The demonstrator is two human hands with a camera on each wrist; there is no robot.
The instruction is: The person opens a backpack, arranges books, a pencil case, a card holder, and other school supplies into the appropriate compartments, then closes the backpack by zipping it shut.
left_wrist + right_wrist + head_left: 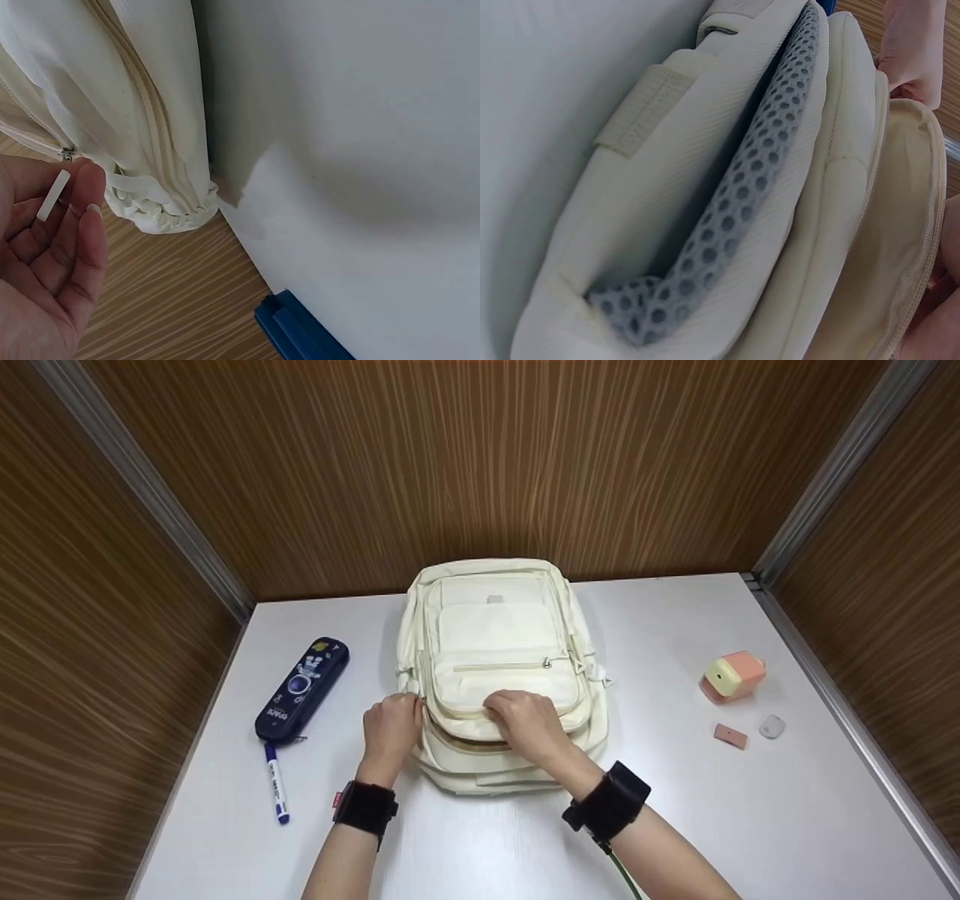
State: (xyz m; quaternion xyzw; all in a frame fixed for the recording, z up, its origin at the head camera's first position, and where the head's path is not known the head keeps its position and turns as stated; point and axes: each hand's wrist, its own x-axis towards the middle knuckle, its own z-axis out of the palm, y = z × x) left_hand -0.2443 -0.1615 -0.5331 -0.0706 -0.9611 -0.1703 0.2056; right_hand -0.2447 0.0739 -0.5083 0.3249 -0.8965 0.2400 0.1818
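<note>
A cream backpack (491,630) lies on the table with its base toward me. Its front compartment (889,247) gapes along the zipper, showing beige lining. At the left side of that opening, my left hand (392,727) pinches the zipper pull (54,195), whose pale tab shows between the curled fingers, just below the metal slider (66,154). My right hand (529,724) grips the lower edge of the front pocket panel (465,725), its fingers partly hidden at the edge of the right wrist view.
Left of the backpack lie a navy pencil case (304,690) with space pictures and a blue-capped marker (277,784). On the right are a pink and yellow sharpener-like box (733,676), a small pink piece (730,736) and a grey piece (772,727). Wood-grain panels (495,457) enclose the table.
</note>
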